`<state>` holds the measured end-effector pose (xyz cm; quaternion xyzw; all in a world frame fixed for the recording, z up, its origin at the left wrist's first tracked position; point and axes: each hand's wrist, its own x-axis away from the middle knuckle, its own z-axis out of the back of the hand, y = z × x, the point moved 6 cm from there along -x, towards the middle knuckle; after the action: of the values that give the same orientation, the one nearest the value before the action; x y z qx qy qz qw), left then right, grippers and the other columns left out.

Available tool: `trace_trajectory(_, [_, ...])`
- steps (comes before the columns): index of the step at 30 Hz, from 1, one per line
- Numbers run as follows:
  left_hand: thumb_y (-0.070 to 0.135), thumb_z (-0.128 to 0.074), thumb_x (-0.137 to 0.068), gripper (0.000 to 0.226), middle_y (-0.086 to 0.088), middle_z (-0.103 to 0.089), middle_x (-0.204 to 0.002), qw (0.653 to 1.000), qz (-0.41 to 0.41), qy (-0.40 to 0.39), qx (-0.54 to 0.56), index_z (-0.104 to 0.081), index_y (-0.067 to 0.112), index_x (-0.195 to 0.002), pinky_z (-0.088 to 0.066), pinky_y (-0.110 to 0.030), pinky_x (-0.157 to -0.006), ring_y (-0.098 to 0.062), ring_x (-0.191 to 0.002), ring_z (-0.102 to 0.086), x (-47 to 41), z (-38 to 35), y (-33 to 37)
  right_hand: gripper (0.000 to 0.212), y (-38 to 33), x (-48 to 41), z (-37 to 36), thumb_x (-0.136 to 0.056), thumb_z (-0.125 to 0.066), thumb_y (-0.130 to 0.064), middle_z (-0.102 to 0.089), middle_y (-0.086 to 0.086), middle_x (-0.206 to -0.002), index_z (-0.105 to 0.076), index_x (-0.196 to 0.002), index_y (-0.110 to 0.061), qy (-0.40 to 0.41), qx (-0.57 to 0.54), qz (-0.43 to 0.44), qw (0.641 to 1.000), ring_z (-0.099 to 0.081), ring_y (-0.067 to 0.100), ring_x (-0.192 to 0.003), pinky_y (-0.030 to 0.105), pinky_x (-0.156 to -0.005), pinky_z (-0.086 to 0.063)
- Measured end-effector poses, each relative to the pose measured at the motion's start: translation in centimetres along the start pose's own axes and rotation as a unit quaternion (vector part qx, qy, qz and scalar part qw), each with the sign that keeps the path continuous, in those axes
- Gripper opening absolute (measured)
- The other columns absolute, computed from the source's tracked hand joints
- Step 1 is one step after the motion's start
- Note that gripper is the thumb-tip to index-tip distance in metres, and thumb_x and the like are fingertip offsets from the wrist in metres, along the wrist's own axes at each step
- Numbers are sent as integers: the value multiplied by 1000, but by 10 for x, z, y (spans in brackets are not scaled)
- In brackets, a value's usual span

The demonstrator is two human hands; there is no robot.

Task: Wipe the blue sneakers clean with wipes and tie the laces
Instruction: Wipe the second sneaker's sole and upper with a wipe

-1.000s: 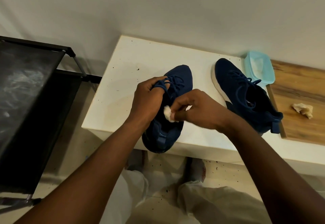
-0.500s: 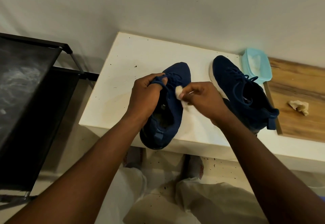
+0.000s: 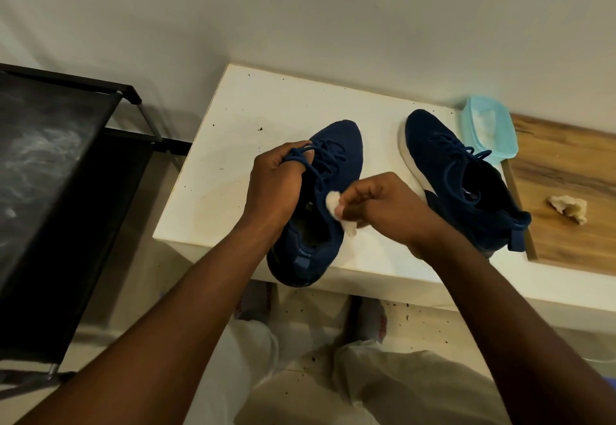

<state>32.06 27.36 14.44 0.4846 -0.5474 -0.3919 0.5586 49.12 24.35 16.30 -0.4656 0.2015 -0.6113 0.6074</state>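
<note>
Blue sneakers (image 3: 443,158) on speckled white table (image 3: 233,164), pale wall (image 3: 300,8), black rack (image 3: 66,158) beside.

No text, brand mark or number is legible on the left sneaker (image 3: 336,154), the right sneaker (image 3: 443,158), the pale blue tub (image 3: 490,131) or the white table (image 3: 250,118).

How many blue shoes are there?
2. The near shoe is on the table, its laces held by the left hand; the other shoe stands beside the tub. No others show.
</note>
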Motion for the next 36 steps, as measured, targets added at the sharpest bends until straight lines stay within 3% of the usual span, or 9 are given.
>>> trace_trajectory(4, [18, -61, -100, 20, 10, -77, -100, 1000, -5, 10, 6, -78, 27, -104, -59, -39, -93, -13, -97, -72, -2, 3, 0, 8, -6, 15, -6, -88, -71, -5, -76, 3, -88, -78, -90, -8, -99, -36, -8, 994, -71, 22, -87, 30, -81, -61])
trace_trajectory(7, [19, -61, -100, 20, 7, -77, -103, 999, -4, 31, 28, -78, 25, -107, -60, -39, -92, -16, -99, -72, -4, 7, 0, 6, -1, 6, 6, -89, -73, -17, -75, -5, -89, -79, -88, -17, 21, -16, -4, 1000, -70, 17, -87, 43, -89, -59])
trace_trajectory(9, [19, -60, -101, 20, 6, -77, -104, 998, -8, 58, 40, -78, 25, -108, -60, -38, -91, -15, -100, -72, -5, 12, 1, 5, -4, 7, 3, -89, -74, -23, -74, -9, -87, -78, -86, -22, 34, 22, 5, 999, -70, 15, -84, 45, -88, -59])
trace_trajectory(15, [18, -57, -101, 21, 6, -76, -106, 991, -28, 114, 59, -77, 25, -108, -59, -29, -89, -12, -101, -71, -7, 25, 4, 4, -48, 34, -17, -86, -77, -20, -70, -16, -86, -77, -88, -23, -50, 50, 139, 988, -65, 5, -83, 16, -72, -52])
trace_trajectory(18, [19, -58, -101, 21, 5, -75, -110, 991, -31, 116, 52, -76, 22, -112, -59, -28, -89, -14, -104, -70, -8, 24, 2, 7, -49, 33, -23, -85, -78, -21, -67, -18, -91, -76, -91, -24, -11, 80, 161, 984, -64, 5, -87, 14, -71, -51])
trace_trajectory(22, [19, -59, -100, 22, 4, -75, -112, 990, -20, 119, 66, -76, 22, -114, -59, -37, -95, -15, -105, -70, -10, 26, 1, 5, -19, 19, -3, -85, -77, -19, -71, -11, -88, -76, -90, -19, 66, 49, 76, 994, -65, 8, -83, 26, -75, -49])
trace_trajectory(28, [19, -57, -101, 23, 4, -75, -110, 991, -25, 117, 54, -75, 21, -114, -59, -33, -91, -14, -103, -70, -9, 27, 3, 9, -61, 45, -43, -84, -77, -14, -70, -10, -96, -77, -92, -19, -55, 66, 186, 979, -66, 8, -89, 19, -77, -54])
trace_trajectory(34, [17, -57, -100, 22, 8, -74, -106, 990, -28, 125, 63, -75, 24, -110, -59, -30, -91, -9, -101, -70, -8, 26, 2, 17, -39, 30, -8, -85, -75, -13, -64, -12, -92, -69, -89, -28, 105, 139, 124, 977, -59, -1, -88, 8, -69, -46])
trace_trajectory(36, [19, -57, -100, 22, 8, -75, -107, 990, -30, 125, 60, -75, 24, -111, -59, -35, -93, -11, -102, -70, -9, 26, 1, 17, -52, 40, -16, -84, -74, -10, -64, -10, -93, -72, -91, -25, 101, 162, 177, 966, -60, 4, -87, 14, -71, -50])
